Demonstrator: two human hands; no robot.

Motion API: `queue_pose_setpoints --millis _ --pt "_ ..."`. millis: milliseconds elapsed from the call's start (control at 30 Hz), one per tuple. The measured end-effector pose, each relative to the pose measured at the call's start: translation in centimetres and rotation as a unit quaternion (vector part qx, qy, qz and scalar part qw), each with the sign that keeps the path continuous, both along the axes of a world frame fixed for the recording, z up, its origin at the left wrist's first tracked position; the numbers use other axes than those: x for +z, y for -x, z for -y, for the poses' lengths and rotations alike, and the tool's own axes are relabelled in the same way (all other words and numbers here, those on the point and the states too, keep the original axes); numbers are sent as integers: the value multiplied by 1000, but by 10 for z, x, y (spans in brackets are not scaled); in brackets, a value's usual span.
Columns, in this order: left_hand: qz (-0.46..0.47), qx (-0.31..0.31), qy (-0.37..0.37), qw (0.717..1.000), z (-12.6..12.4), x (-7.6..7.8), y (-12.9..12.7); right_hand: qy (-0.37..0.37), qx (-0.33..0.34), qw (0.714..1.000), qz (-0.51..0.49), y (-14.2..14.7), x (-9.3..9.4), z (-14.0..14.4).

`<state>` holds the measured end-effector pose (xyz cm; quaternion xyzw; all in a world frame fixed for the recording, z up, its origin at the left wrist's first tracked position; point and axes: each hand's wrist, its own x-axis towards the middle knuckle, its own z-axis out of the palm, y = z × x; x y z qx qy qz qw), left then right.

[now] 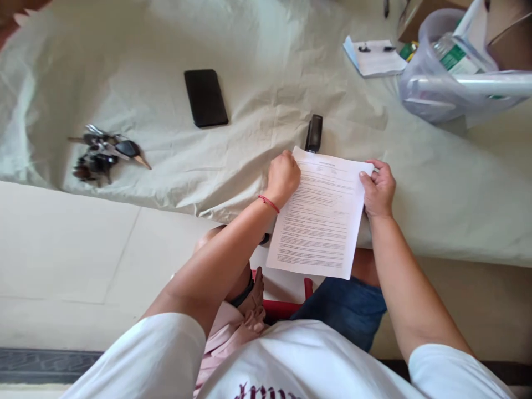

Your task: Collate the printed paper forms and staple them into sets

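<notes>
A printed sheaf of paper (318,221), white with dense lines of text, hangs between my two hands over the table's front edge. My left hand (285,174) grips its upper left side, fingers curled closed; a red string bracelet is on that wrist. At the upper right corner, my right hand (379,187) pinches the paper with the thumb on top. Just beyond the paper's top edge lies a black stapler-like object (315,133), its near end partly hidden by the sheets. Whether there are several sheets I cannot tell for sure.
A black phone (206,98) and a bunch of keys (106,154) lie to the left on the cloth-covered table (124,72). At the right stand a translucent bin (432,102) holding a bottle and paper, a small notepad (376,61) with clips, and a cardboard box (513,47).
</notes>
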<state>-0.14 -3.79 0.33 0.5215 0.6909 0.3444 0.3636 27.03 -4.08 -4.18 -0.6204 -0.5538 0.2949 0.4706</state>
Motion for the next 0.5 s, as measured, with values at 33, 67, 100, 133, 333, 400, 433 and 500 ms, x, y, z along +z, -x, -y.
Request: queue_pose_setpoints --millis 33,67,100,133,333,400,433,500 --pt "-2 1 -2 1000 1 -1 -1 -1 2 1000 4 0 -1 -1" --pt "-3 -1 -4 1000 2 -1 -1 -3 3 1000 7 0 -1 -2" --pt "-7 -3 -6 1000 2 -2 -1 -7 3 1000 8 0 -2 -3" --pt "-11 -4 -7 1000 2 -2 -2 -11 3 1000 9 0 -2 -3" --pt "-42 1 -6 999 0 -6 0 -16 13 1000 -4 -1 -8 -5" --pt "-42 8 -7 999 -2 -7 1 -24 10 1000 -7 -3 -11 -7" --pt "-40 11 -6 999 -3 -7 1 -29 6 1000 -7 -4 -12 -8" --pt "-32 19 -1 999 -5 -7 3 -34 -2 999 -2 -5 -13 -9"
